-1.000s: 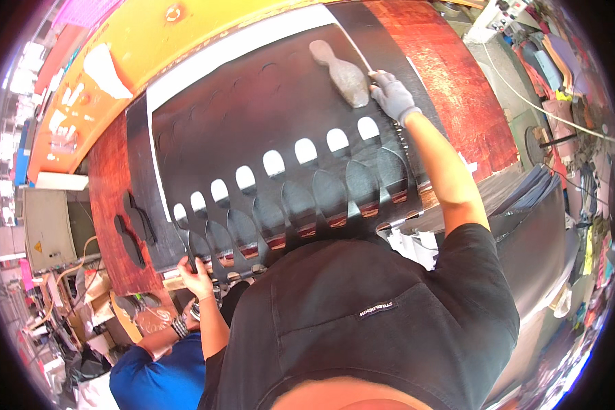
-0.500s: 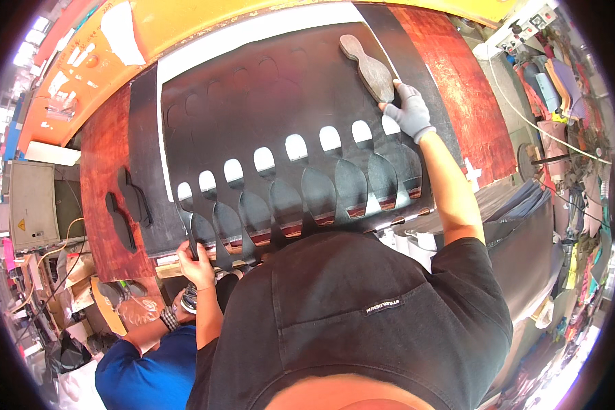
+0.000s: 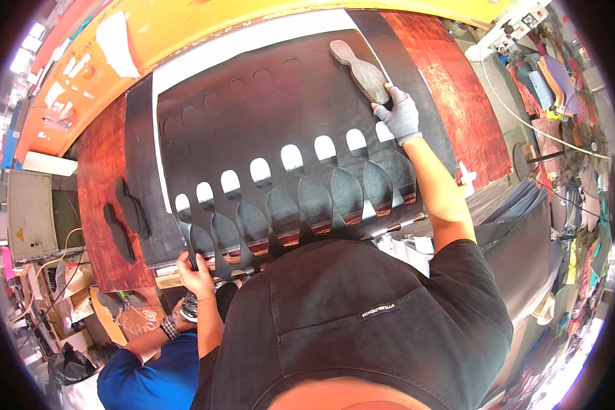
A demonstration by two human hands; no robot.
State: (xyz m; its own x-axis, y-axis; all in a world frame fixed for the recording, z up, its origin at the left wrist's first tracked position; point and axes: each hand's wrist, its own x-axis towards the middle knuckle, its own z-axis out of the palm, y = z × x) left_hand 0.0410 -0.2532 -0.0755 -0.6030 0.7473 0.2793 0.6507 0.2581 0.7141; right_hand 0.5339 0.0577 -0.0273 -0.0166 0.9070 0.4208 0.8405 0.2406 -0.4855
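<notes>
My right hand (image 3: 402, 116), in a grey glove with bare fingertips, grips the near end of a sole-shaped cutting die (image 3: 359, 72). The grey, narrow-waisted die rests at the far right of a black sheet (image 3: 253, 137). A row of sole-shaped cut-outs runs along the sheet's near side, with white showing through their far ends. Fainter sole outlines mark its far part. At the near left corner, my bare left hand (image 3: 198, 277) pinches the sheet's edge between thumb and fingers.
Dark sole-shaped pieces (image 3: 119, 232) lie on the red-brown board (image 3: 92, 184) at left. An orange machine beam (image 3: 164, 37) spans the far side. A person in a blue shirt (image 3: 154, 376) works close at my lower left. Dark rolled material (image 3: 506, 266) stands at right.
The view has shifted slightly, so the bench sits a little lower and further left. Both hands keep their holds on the die and the sheet.
</notes>
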